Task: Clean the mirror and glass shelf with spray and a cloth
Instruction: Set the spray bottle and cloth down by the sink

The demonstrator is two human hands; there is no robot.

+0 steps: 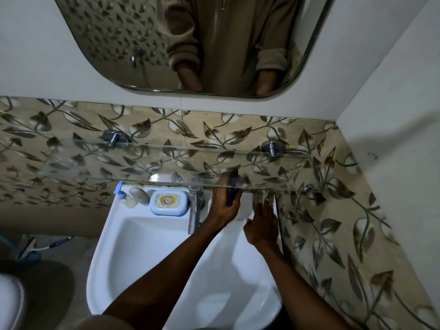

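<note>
The mirror (pixel 142 44) hangs on the wall at the top and reflects a person's torso and sleeves. Below it a clear glass shelf (pixel 142 163) sits on two metal brackets over the basin. My left hand (pixel 222 206) grips a dark blue object (pixel 232 191), blurred, at the shelf's front edge to the right of the tap. My right hand (pixel 263 226) is just right of it under the shelf, its fingers fairly straight against a white thing (pixel 245 209). I cannot tell whether that white thing is a cloth or a bottle.
A white basin (pixel 133 246) lies below, with a chrome tap (pixel 195 208), a blue-and-white soap box (pixel 168 202) and a pump bottle (pixel 121 194) on its back ledge. The leaf-patterned tiled wall (pixel 333 234) is close on the right. A brush (pixel 54 244) lies on the floor at left.
</note>
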